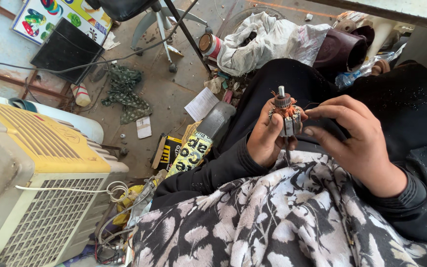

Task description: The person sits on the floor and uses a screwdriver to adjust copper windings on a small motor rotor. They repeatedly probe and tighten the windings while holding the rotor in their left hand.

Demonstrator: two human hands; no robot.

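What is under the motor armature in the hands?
Under the motor armature: its thin shaft, a black sleeve and floral cloth. The left hand covers its lower left side.

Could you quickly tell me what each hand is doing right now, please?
Left hand: closed around the motor armature, holding it upright.
Right hand: fingers pinching at the armature's copper windings.

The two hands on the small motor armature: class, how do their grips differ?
The left hand wraps the armature from the side, thumb lying across its body; the right hand only meets it with fingertips. The left hand sits below it, the right hand reaches in from the right. Both wear dark sleeves.
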